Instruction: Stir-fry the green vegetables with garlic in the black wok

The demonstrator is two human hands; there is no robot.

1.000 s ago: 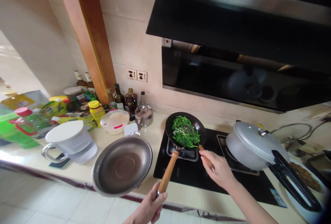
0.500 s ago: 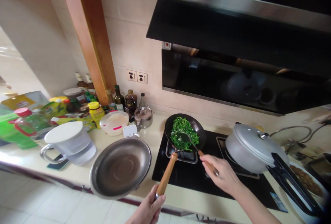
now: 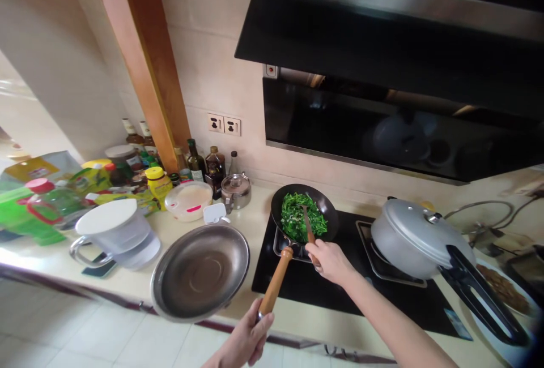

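A black wok (image 3: 325, 204) holding chopped dark-green leafy greens (image 3: 302, 218) sits on a wire stand on the black induction cooktop (image 3: 340, 294). My left hand (image 3: 246, 334) grips the wok's long wooden handle (image 3: 275, 282) at its near end. My right hand (image 3: 331, 262) is shut around a wood-handled metal spatula (image 3: 309, 229), whose blade stands nearly upright among the greens. The hand hides most of the spatula's handle.
A wide steel bowl (image 3: 199, 273) lies left of the cooktop. A lidded aluminium pot (image 3: 419, 238) stands on the right burner, below a black range hood (image 3: 361, 62). Bottles (image 3: 196, 161), a plastic tub (image 3: 188, 201) and a white-lidded jug (image 3: 117, 232) crowd the counter.
My right hand has moved up and left, closer to the wok. The spatula has turned more upright, with its blade in the greens. The left hand stays on the handle.
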